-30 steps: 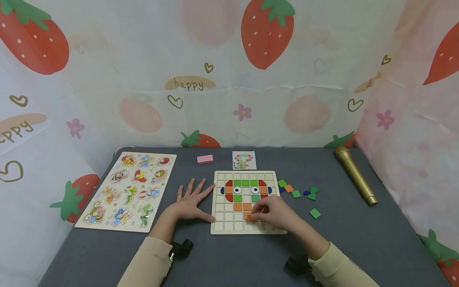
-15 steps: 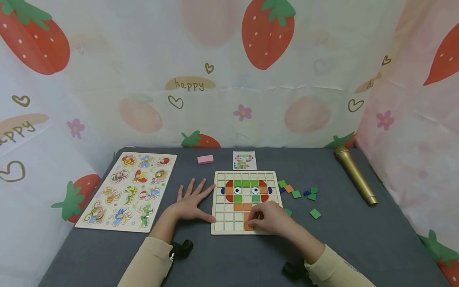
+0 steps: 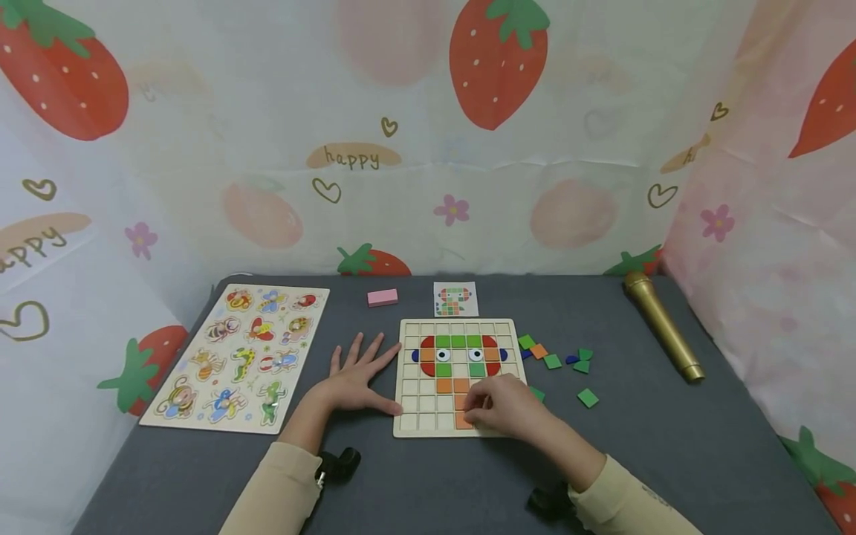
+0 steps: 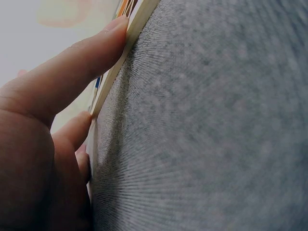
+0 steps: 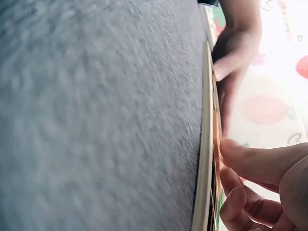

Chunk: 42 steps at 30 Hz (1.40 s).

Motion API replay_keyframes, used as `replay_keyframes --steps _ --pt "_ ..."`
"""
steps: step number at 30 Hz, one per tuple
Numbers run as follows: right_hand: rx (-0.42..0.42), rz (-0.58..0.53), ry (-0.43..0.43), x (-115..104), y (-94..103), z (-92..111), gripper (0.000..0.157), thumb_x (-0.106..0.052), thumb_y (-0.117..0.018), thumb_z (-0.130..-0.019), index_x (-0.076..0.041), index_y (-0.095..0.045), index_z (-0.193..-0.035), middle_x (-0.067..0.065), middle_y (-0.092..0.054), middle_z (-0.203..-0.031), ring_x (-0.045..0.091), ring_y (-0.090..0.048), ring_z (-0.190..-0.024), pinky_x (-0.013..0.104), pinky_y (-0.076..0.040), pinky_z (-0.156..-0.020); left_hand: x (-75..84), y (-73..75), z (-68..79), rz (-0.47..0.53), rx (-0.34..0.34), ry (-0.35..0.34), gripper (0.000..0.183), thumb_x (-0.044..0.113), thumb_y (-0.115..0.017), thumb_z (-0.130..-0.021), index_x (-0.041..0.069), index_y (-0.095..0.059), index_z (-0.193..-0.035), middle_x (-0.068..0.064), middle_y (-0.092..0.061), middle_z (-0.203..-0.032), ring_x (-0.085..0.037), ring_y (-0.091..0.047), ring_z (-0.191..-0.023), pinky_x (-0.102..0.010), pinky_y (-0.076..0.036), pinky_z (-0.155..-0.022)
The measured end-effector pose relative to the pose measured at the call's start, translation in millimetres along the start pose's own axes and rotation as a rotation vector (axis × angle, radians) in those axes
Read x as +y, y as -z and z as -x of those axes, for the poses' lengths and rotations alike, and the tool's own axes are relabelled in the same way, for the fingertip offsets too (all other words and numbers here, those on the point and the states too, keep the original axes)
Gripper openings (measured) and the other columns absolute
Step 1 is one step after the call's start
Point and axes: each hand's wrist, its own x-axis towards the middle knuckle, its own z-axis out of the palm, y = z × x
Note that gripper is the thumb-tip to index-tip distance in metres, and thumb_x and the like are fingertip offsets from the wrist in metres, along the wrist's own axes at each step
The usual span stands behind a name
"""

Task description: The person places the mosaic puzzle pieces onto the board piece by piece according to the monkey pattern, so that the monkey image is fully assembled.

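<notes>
A pale wooden grid board [image 3: 417, 423] lies in the middle of the table, with coloured tiles forming a face and a column of orange squares below. My left hand [image 3: 357, 380] rests flat with spread fingers, its thumb and index fingertips at the board's left edge. In the left wrist view the thumb [image 4: 91, 60] lies against that edge. My right hand [image 3: 504, 405] pinches an orange square tile [image 3: 462, 422] at the bottom row, thumb and fingers curled close together. The right wrist view shows the thumb tip [image 5: 228, 147] at the orange tile, low over the board. This hand covers the board's lower right cells.
Loose tiles, such as a green square [image 3: 588, 399] and an orange square [image 3: 539, 351], lie right of the board. A pattern card [image 3: 456, 299] and a pink block [image 3: 383, 297] are behind it. An insect picture board [image 3: 234, 357] lies left, a gold microphone [image 3: 664, 328] far right.
Over the last second my right hand has moved slightly toward the near edge, and an orange tile now shows in the bottom row. The left hand has stayed put.
</notes>
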Motion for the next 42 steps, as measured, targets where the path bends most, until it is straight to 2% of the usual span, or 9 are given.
replay_keyframes --steps 7,16,21,27,32,36,42 --pt "0.066 -0.006 -0.069 9 14.9 5 0.006 -0.022 -0.081 -0.087 -0.023 -0.075 -0.085 -0.013 -0.063 -0.075 0.007 -0.054 -0.068 0.026 -0.045 -0.062 -1.6 -2.1 -2.4 0.002 0.004 -0.003 0.114 0.071 -0.077 -0.071 0.036 -0.019 -0.162 -0.004 0.0 -0.172 -0.039 0.018 -0.155 -0.069 0.014 -0.116" --pt "0.099 -0.038 -0.169 29 33.5 15 0.004 -0.02 -0.078 -0.089 -0.019 -0.074 -0.09 -0.007 -0.065 -0.08 0.01 -0.055 -0.07 0.028 -0.047 -0.062 -0.6 -0.9 -1.2 -0.001 0.006 -0.006 0.115 0.071 -0.078 -0.071 0.035 -0.019 -0.163 -0.005 0.0 -0.172 -0.039 0.018 -0.155 -0.069 0.013 -0.116" --pt "0.142 -0.047 -0.19 47 43.7 19 0.007 -0.018 -0.077 -0.09 -0.014 -0.075 -0.096 -0.003 -0.07 -0.086 0.01 -0.059 -0.072 0.029 -0.05 -0.06 0.2 -0.3 0.1 0.001 0.005 -0.004 0.115 0.07 -0.078 -0.071 0.034 -0.019 -0.163 -0.006 0.0 -0.172 -0.039 0.018 -0.155 -0.069 0.013 -0.116" --pt "0.181 -0.099 -0.258 74 60.9 22 0.018 -0.019 -0.076 -0.091 -0.01 -0.075 -0.107 0.004 -0.073 -0.099 0.016 -0.064 -0.08 0.031 -0.052 -0.061 0.4 -0.2 0.6 0.0 0.007 -0.002 0.114 0.07 -0.078 -0.071 0.034 -0.019 -0.163 -0.006 0.0 -0.172 -0.04 0.018 -0.155 -0.069 0.013 -0.116" --pt "0.22 -0.036 -0.301 93 71.3 25 0.026 -0.019 -0.077 -0.09 -0.007 -0.074 -0.114 0.011 -0.073 -0.106 0.026 -0.067 -0.091 0.041 -0.055 -0.073 0.5 0.0 0.7 0.001 0.005 -0.002 0.114 0.069 -0.078 -0.071 0.034 -0.019 -0.163 -0.006 0.0 -0.172 -0.04 0.018 -0.155 -0.069 0.014 -0.116" --pt "0.213 0.021 -0.346 103 73.8 27 0.03 -0.02 -0.077 -0.091 -0.006 -0.073 -0.117 0.014 -0.072 -0.109 0.031 -0.066 -0.099 0.049 -0.054 -0.082 0.6 0.0 0.7 0.003 0.007 -0.002 0.114 0.069 -0.078 -0.071 0.034 -0.02 -0.163 -0.006 -0.001 -0.172 -0.04 0.018 -0.155 -0.069 0.013 -0.116" --pt "0.206 0.048 -0.344 109 73.3 26 0.036 -0.02 -0.076 -0.091 -0.007 -0.07 -0.124 0.016 -0.068 -0.11 0.034 -0.063 -0.1 0.05 -0.052 -0.079 1.9 0.1 1.1 0.01 0.009 -0.004 0.114 0.069 -0.079 -0.071 0.033 -0.02 -0.163 -0.006 -0.001 -0.172 -0.04 0.018 -0.155 -0.069 0.014 -0.116"
